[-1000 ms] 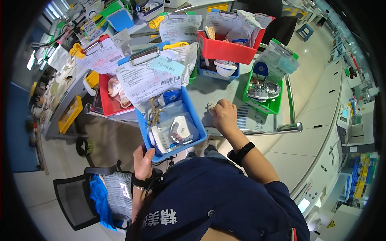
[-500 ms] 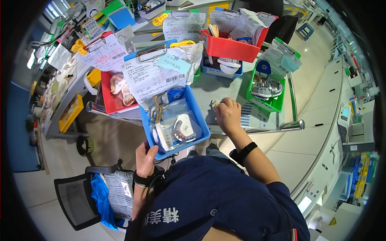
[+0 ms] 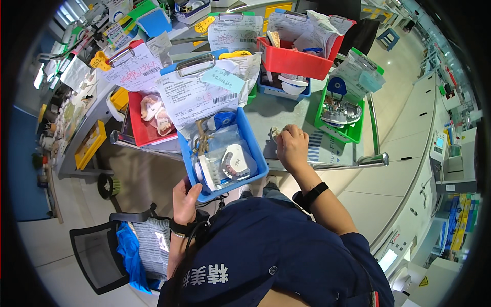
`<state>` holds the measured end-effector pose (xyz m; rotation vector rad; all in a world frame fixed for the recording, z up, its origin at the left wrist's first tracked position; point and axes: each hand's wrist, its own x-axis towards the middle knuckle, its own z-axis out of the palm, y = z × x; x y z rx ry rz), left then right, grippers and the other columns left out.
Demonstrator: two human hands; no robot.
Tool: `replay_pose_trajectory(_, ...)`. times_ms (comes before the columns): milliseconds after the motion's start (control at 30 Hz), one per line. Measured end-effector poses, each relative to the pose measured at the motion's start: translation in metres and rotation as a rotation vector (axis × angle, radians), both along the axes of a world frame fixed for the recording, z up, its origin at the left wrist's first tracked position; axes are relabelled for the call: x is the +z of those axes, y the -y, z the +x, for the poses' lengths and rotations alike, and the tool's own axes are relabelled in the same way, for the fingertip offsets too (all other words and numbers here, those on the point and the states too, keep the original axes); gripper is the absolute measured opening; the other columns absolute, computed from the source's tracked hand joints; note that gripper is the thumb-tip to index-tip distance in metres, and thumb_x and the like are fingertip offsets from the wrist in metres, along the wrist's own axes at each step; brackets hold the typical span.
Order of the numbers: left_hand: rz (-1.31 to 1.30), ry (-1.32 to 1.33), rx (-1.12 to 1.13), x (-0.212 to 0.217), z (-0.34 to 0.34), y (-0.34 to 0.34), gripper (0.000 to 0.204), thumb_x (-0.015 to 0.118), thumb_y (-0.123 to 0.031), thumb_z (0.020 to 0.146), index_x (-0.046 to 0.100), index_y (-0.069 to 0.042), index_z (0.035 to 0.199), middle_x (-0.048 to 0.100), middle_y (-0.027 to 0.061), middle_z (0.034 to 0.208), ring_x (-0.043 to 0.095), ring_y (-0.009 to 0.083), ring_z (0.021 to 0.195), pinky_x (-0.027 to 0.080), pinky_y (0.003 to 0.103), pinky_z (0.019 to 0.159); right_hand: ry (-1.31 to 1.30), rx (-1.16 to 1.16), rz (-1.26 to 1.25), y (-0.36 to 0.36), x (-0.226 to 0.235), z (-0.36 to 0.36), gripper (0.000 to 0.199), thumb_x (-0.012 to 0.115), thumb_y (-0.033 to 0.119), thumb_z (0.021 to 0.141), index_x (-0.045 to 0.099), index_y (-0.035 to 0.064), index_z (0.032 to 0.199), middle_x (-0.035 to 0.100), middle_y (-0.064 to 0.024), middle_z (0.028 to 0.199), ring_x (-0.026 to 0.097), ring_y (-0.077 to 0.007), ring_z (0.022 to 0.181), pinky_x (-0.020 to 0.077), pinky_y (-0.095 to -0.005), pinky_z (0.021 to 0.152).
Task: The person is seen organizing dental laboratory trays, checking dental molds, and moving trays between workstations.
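Head view shows my left hand (image 3: pixel 185 197) gripping the near rim of the blue tray (image 3: pixel 254 153), fingers curled under it and thumb over the edge; most of the tray hangs out past the near edge of the worktop (image 3: pixel 266 110). My right hand (image 3: pixel 292 147) rests at that same edge, fingers pressed together around a small pale piece (image 3: pixel 276 134) (what kind, I cannot tell). One-handed, the tray could tip, I judge, and the bagged dental model (image 3: pixel 230 165) and clipboard of papers (image 3: pixel 194 94) would slide off towards the floor. The closed fist might also crush or drop its piece.
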<state>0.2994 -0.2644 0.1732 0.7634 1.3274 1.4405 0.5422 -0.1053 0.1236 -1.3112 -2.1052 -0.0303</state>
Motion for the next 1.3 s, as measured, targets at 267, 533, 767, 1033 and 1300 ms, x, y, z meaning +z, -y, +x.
replay_pose_trajectory(267,0.005,0.018,-0.001,0.002,0.002,-0.003,0.031,0.057,-0.01,0.077,0.052,0.008,0.102,0.059,0.0065,0.089,0.054,0.0101,0.077,0.043,0.023,0.072,-0.307,0.026,-0.064,-0.003,0.013,0.005,0.011,0.062,0.012,0.072,0.058,0.0023,0.076,0.056,-0.0077,0.084,0.053,-0.0225,0.076,0.0389,-0.0329,0.064)
replay_pose_trajectory(533,-0.025,-0.005,-0.007,0.001,0.001,-0.005,0.03,0.054,-0.006,0.078,0.053,0.008,0.104,0.059,0.0058,0.09,0.053,0.0089,0.077,0.043,0.023,0.072,-1.554,0.312,-1.233,0.007,0.074,0.011,0.023,0.052,0.015,0.086,0.056,-0.0024,0.1,0.06,-0.0097,0.084,0.054,-0.0095,0.063,0.0442,-0.0205,0.058)
replay_pose_trajectory(767,0.012,0.008,-0.022,0.001,0.002,-0.007,0.031,0.056,-0.008,0.077,0.052,0.008,0.104,0.059,0.0058,0.089,0.053,0.0087,0.076,0.043,0.022,0.071,-1.456,0.385,-1.318,0.015,0.095,0.006,0.02,0.053,0.014,0.084,0.06,-0.0011,0.096,0.06,-0.0072,0.081,0.053,-0.0099,0.063,0.0433,-0.0228,0.058)
replay_pose_trajectory(1033,-0.006,-0.001,-0.041,-0.001,0.002,-0.008,0.03,0.055,-0.006,0.077,0.052,0.008,0.104,0.059,0.006,0.089,0.053,0.0088,0.077,0.043,0.022,0.071,-0.139,0.43,-0.327,0.035,0.097,-0.034,0.008,0.068,0.006,0.06,0.065,0.0066,0.068,0.051,-0.0059,0.081,0.046,-0.0263,0.079,0.0393,-0.0322,0.068)
replay_pose_trajectory(1300,-0.05,-0.045,-0.03,0.003,0.003,-0.005,0.03,0.053,-0.001,0.074,0.052,0.009,0.103,0.058,0.0059,0.089,0.052,0.0091,0.077,0.042,0.023,0.072,0.093,0.423,-0.275,0.038,0.1,-0.036,0.004,0.066,0.011,0.062,0.066,0.0097,0.066,0.052,-0.0025,0.1,0.043,-0.0257,0.098,0.0354,-0.0408,0.077)
